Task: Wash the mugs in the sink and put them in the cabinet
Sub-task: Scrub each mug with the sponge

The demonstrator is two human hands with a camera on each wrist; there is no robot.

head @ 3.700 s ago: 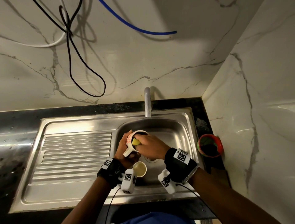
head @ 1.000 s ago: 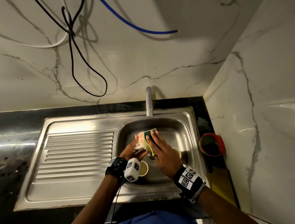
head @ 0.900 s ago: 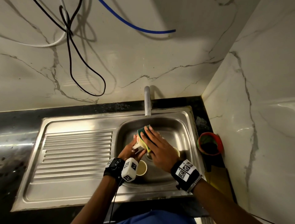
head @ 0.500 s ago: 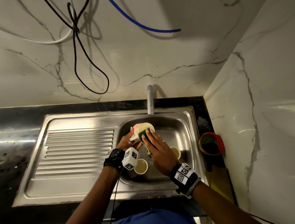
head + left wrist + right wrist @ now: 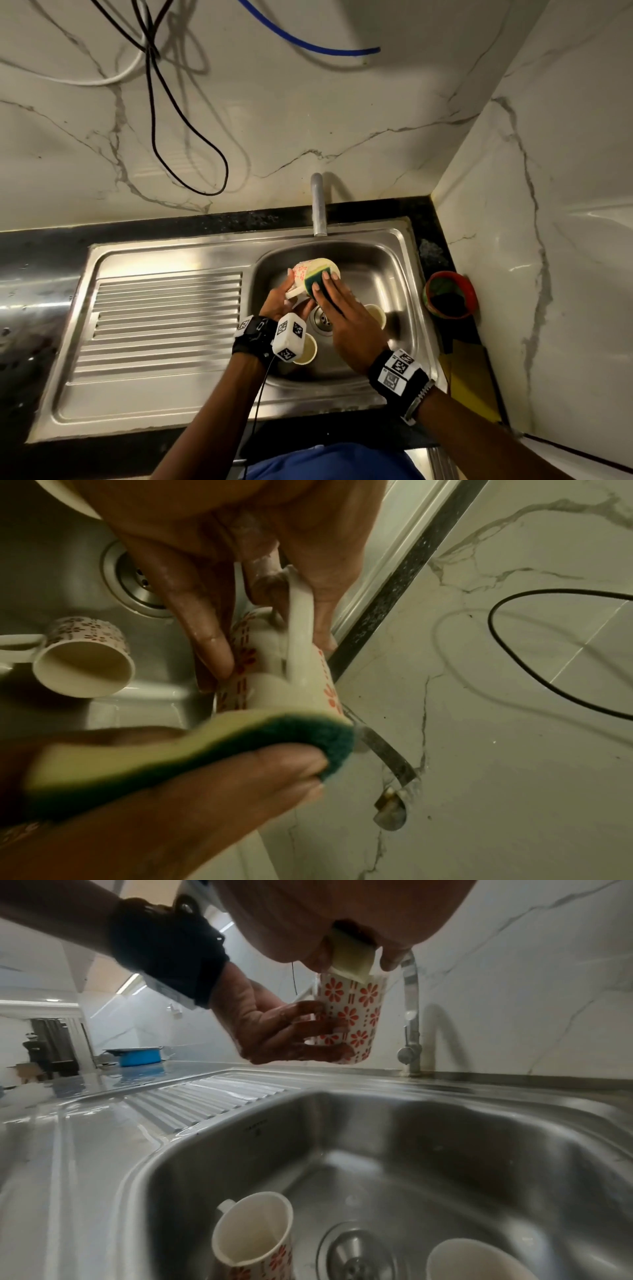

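**Sponge on the upturned mug, over the basin**

We hold the flowered mug upside down above the sink, its base tilted up toward the tap. Our left hand grips it: the fingers curl round the patterned wall and a finger is hooked through the white handle, as the left wrist view shows plainly. Our right hand pinches the sponge, yellow foam under a green scouring face, fingers on the green side and thumb beneath, and presses it against the mug's base edge.

Just below the grip lies the drain. Two more mugs sit in the basin on either side of it: one mug below our left wrist and another mug beyond our right hand, partly hidden by that hand from the head view.

The right wrist view looks up from inside the basin and shows what the others cannot: the red flower pattern on the held mug's wall, our wet left fingers wrapped on it, and the pale sponge touching its upturned base. The left wrist view alone shows the handle grip and one basin mug lying on its side.

Well to the right of the grip, a red-rimmed bowl sits on the dark counter by the corner.
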